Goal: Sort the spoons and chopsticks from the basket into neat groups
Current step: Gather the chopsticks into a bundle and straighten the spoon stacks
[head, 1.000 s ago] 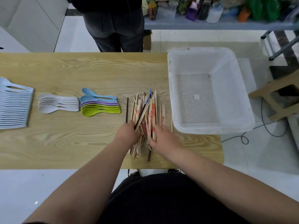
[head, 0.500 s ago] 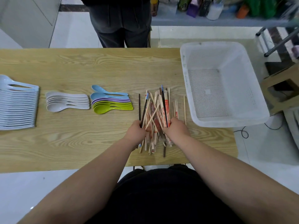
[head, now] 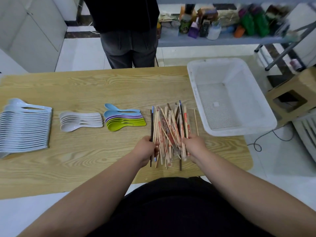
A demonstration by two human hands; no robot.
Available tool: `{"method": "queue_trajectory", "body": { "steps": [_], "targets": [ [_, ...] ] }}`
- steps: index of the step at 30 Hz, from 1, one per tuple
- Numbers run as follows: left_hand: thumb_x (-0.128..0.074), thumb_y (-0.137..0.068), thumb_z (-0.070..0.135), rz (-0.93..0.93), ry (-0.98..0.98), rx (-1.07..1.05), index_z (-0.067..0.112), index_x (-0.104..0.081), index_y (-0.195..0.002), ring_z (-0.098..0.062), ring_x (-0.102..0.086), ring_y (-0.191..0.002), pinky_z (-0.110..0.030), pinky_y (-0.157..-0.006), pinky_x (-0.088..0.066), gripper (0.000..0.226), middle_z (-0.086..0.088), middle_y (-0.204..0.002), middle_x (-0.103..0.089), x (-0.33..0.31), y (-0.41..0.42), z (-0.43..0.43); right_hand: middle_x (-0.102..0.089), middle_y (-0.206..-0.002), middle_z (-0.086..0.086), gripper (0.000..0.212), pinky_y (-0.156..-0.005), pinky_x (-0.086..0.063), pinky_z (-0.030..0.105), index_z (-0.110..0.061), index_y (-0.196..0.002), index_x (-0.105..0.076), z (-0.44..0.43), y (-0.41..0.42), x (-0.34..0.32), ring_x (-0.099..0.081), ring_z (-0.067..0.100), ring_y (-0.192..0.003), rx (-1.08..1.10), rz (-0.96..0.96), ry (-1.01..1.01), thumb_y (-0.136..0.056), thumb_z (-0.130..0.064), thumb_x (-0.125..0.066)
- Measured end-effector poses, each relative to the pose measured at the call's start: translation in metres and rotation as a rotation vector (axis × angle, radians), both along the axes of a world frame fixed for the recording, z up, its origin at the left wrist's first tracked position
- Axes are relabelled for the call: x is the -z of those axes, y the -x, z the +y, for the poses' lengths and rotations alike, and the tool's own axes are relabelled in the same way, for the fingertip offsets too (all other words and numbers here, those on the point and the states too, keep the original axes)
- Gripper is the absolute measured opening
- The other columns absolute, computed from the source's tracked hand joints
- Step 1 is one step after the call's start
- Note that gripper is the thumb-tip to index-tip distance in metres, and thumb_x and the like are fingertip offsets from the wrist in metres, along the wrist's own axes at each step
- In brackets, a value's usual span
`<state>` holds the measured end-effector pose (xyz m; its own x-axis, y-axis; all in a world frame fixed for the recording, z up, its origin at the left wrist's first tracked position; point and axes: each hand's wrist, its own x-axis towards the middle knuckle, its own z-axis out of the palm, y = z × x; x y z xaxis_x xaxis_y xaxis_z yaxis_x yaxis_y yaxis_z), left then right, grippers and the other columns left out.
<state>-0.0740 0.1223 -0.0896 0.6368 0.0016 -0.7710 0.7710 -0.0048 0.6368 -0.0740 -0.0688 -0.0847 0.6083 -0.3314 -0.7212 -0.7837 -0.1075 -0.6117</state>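
A loose pile of chopsticks (head: 169, 127), mostly pale wood with red print and a few dark ones, lies on the wooden table (head: 85, 86) in front of me. My left hand (head: 145, 149) grips the pile's left side, fingers curled round a dark chopstick. My right hand (head: 193, 146) grips the right side. To the left lie a row of coloured spoons (head: 123, 119), a row of white spoons (head: 80, 121) and a long stack of pale blue spoons (head: 24, 129). The white basket (head: 227, 69) at the right is empty.
One single chopstick (head: 196, 121) lies apart between the pile and the basket. A person in dark trousers (head: 128, 47) stands at the table's far edge. A cluttered shelf (head: 222, 38) runs behind. A wooden stool (head: 294, 96) stands to the right of the basket.
Both hands have squeezed the chopstick pile narrower and straighter, staying at its near end. The view tilted upward, showing more of the room.
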Motion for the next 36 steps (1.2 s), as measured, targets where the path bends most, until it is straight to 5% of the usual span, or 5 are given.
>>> {"method": "queue_trajectory", "body": {
  "steps": [3, 7, 18, 26, 36],
  "targets": [
    [-0.030, -0.090, -0.017, -0.029, 0.053, -0.005, 0.003, -0.053, -0.114, -0.013, -0.052, -0.060, -0.029, -0.056, -0.047, 0.039, -0.009, -0.092, -0.055, -0.008, 0.000, 0.001, -0.077, -0.093, 0.010, 0.053, -0.073, -0.063, 0.051, -0.012, -0.147, -0.046, 0.006, 0.008, -0.005, -0.075, 0.027, -0.085, 0.074, -0.027, -0.206, -0.096, -0.014, -0.064],
    [-0.042, -0.093, -0.016, -0.065, 0.131, -0.026, 0.006, -0.055, -0.105, -0.018, -0.062, -0.068, -0.032, -0.061, -0.054, 0.029, -0.010, -0.092, -0.060, -0.017, 0.003, -0.003, -0.075, -0.102, 0.013, 0.052, -0.059, -0.060, 0.035, -0.014, -0.145, -0.047, 0.014, 0.015, -0.009, -0.076, 0.016, -0.075, 0.093, -0.063, -0.276, -0.096, -0.014, -0.065],
    [-0.044, -0.092, -0.007, -0.075, -0.057, 0.114, 0.027, -0.045, -0.105, -0.019, -0.050, -0.059, -0.030, -0.048, -0.039, 0.037, -0.015, -0.095, -0.064, -0.003, 0.013, -0.008, -0.064, -0.114, 0.014, 0.077, -0.057, -0.058, 0.032, -0.028, -0.156, -0.028, 0.006, 0.021, -0.007, -0.074, 0.019, -0.074, 0.183, -0.065, -0.288, -0.094, 0.003, -0.061],
    [-0.043, -0.091, 0.003, -0.156, -0.171, 0.242, 0.025, -0.052, -0.097, -0.020, -0.052, -0.069, -0.030, -0.057, -0.042, 0.025, -0.009, -0.093, -0.064, 0.008, -0.002, -0.025, -0.052, -0.148, 0.001, 0.059, -0.045, -0.043, 0.023, -0.037, -0.153, -0.035, -0.013, 0.013, -0.002, -0.052, 0.004, -0.052, -0.129, -0.086, 0.108, -0.099, -0.015, -0.049],
    [-0.055, -0.087, 0.006, -0.117, -0.280, 0.209, 0.031, -0.070, -0.091, -0.016, -0.060, -0.058, -0.029, -0.053, -0.049, 0.029, -0.004, -0.087, -0.073, 0.017, -0.025, -0.043, -0.057, -0.131, 0.005, 0.056, -0.043, -0.043, 0.024, -0.040, -0.152, -0.036, -0.031, -0.010, 0.002, -0.061, 0.018, -0.064, -0.384, -0.103, 0.278, -0.103, -0.015, -0.043]
  ]
}}
